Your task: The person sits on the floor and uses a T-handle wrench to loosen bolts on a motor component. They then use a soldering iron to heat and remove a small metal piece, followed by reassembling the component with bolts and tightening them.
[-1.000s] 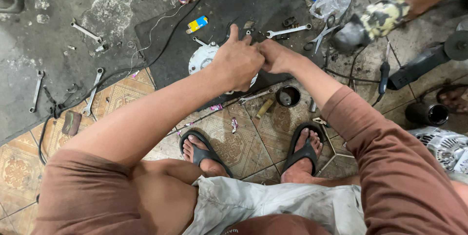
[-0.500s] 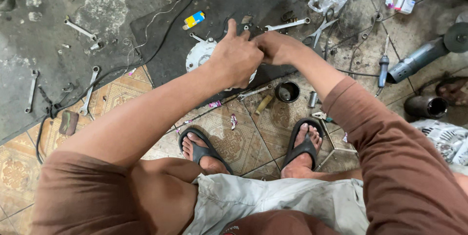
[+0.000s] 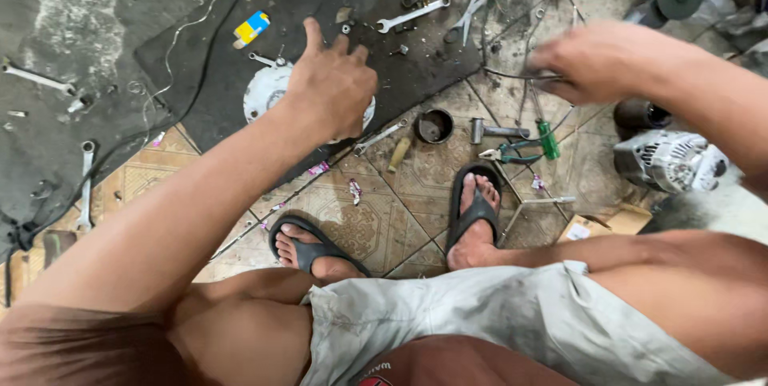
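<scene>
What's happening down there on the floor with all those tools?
A person squats in sandals over a dark mat strewn with wrenches. The left hand rests on a round white metal part lying on the mat, pressing it down. The right hand, blurred with motion, is off to the side above the tiled floor, with thin wires at its fingers; whether it grips them is unclear. Green-handled pliers and an alternator-like unit lie nearby.

My left hand [image 3: 332, 86] is resting on the round housing [image 3: 268, 90]; a wrench [image 3: 412, 14] is lying beyond it, a cup [image 3: 434, 125] right of it.
</scene>
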